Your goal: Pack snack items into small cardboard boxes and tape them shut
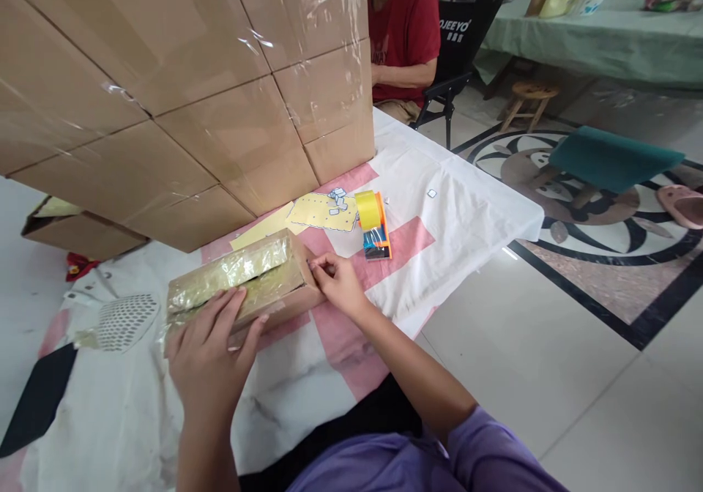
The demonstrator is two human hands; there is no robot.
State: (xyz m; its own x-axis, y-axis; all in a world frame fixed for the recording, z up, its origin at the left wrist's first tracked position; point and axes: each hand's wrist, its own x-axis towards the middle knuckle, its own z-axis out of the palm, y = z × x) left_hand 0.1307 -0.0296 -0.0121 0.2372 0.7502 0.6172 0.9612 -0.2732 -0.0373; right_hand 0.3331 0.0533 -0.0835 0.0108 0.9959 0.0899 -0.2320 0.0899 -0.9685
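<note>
A long cardboard box (285, 303) lies on the cloth in front of me, with shiny clear tape over its top and a gap along the middle. My left hand (211, 342) grips its left part, fingers over the top and thumb along the near side. At the box's right end, my right hand (339, 281) is closed in a pinch against the edge; what sits between the fingertips is too small to make out. Just beyond that hand stands an orange tape dispenser (384, 221) with a roll of yellowish tape (367, 210).
Stacked taped cartons (220, 111) rise behind the box. A fly swatter (129, 322) and a black flat object (38, 400) lie left. An open carton (88, 236) stands at far left. A person in a red shirt (411, 23) sits beyond the table (466, 206).
</note>
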